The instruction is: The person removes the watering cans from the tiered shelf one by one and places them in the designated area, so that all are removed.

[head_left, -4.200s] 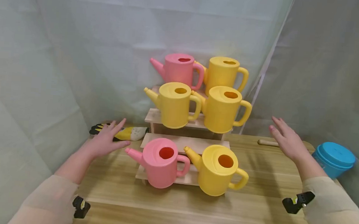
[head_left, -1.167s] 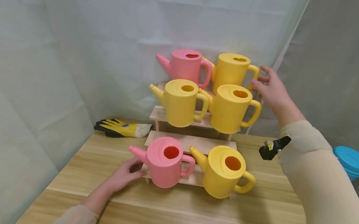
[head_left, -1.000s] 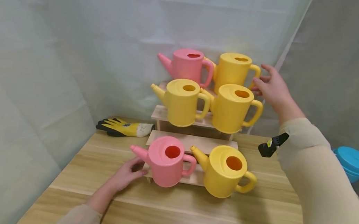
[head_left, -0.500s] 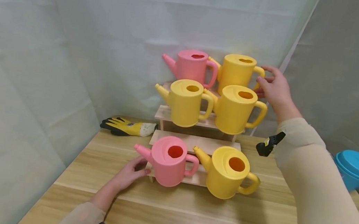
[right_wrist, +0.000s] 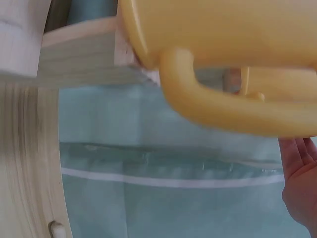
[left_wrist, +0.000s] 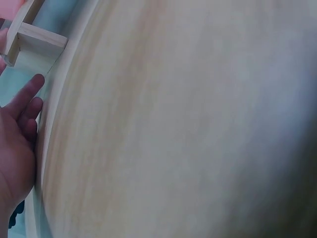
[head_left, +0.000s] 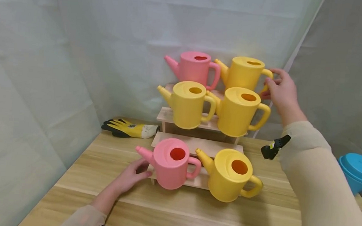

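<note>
At the top right of a stepped wooden stand (head_left: 197, 144), my right hand (head_left: 285, 90) holds the handle of a yellow watering can (head_left: 245, 73). In the right wrist view, a nearer yellow can's handle (right_wrist: 223, 111) partly covers the held can (right_wrist: 282, 84); my right hand (right_wrist: 301, 186) shows at the edge. My left hand (head_left: 129, 176) grips the left end of the lowest shelf, beside a pink can (head_left: 170, 170). Seen from the left wrist, some fingers of my left hand (left_wrist: 17, 141) extend beside the stand (left_wrist: 42, 39); its thumb is hidden.
Another pink can (head_left: 193, 68) stands on top, two yellow cans (head_left: 187, 108) stand in the middle, and one yellow can (head_left: 227, 175) is at lower right. A yellow-black glove (head_left: 127, 128) lies left, a blue lidded tub (head_left: 358, 171) stands right. Cloth hangs behind.
Both hands have moved from beside the stand to it, left at the lowest shelf, right at the top. Over the last half second the top yellow can has shifted right with my right hand.
</note>
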Demonstrator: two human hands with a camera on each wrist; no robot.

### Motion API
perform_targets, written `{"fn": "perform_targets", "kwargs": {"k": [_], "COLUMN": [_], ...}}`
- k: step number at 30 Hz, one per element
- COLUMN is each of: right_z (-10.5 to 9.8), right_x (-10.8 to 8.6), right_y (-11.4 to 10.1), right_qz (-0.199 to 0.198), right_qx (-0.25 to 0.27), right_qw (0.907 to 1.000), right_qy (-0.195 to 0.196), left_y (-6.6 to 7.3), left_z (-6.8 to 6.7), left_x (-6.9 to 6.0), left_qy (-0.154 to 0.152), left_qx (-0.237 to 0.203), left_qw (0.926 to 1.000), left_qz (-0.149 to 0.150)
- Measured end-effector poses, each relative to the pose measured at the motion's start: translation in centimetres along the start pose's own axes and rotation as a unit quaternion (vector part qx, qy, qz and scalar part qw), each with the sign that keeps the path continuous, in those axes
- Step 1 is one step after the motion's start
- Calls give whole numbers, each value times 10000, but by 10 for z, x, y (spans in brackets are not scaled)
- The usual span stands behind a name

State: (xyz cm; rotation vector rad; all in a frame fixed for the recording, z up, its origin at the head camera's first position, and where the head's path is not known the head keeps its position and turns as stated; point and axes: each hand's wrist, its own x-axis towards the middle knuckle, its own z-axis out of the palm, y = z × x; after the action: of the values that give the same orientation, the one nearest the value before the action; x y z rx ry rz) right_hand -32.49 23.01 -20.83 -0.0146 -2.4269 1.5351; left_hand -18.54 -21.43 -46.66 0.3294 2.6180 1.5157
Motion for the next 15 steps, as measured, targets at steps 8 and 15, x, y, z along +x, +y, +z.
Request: {"fn": "perform_targets", "kwargs": {"k": [8, 15], "right_z": [-23, -48], "right_x": [-3, -11], "right_y": [11, 21], "right_qz": [31, 32], "right_qx": [314, 756], "right_qw": [9990, 9952], "right_qy": [312, 617], "left_y": [13, -1], "left_z": [-3, -3], "left_x": [-5, 0], "left_qy": [-38, 45], "left_qx": [-41, -17], "left_qw": [10000, 10000], "left_qz": [33, -70]}}
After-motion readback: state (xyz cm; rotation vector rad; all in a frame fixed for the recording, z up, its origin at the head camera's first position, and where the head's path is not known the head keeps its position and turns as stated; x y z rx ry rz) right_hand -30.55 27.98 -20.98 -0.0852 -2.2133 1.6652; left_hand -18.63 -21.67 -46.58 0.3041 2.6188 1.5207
